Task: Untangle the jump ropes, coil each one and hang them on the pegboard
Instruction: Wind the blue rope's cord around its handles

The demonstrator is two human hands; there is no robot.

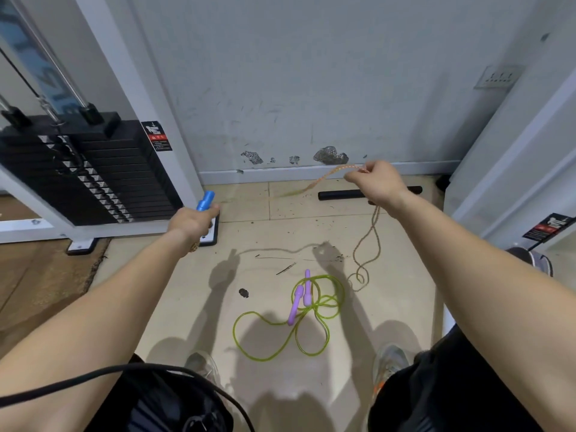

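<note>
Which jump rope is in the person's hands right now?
The orange rope with the blue handle: the left hand grips the handle, the right hand pinches the cord. The green rope with purple handles lies loose on the floor.

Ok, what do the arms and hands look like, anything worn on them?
The left arm and right arm are bare, no sleeves in view. The left hand and right hand are ungloved. Something small and yellowish sits at the left wrist, perhaps a bracelet.

Both arms reach out beyond the green rope [280, 325], left hand [193, 221] gripping a handle [205, 201], right hand [378, 182] pinching an orange rope [367, 238].
</note>
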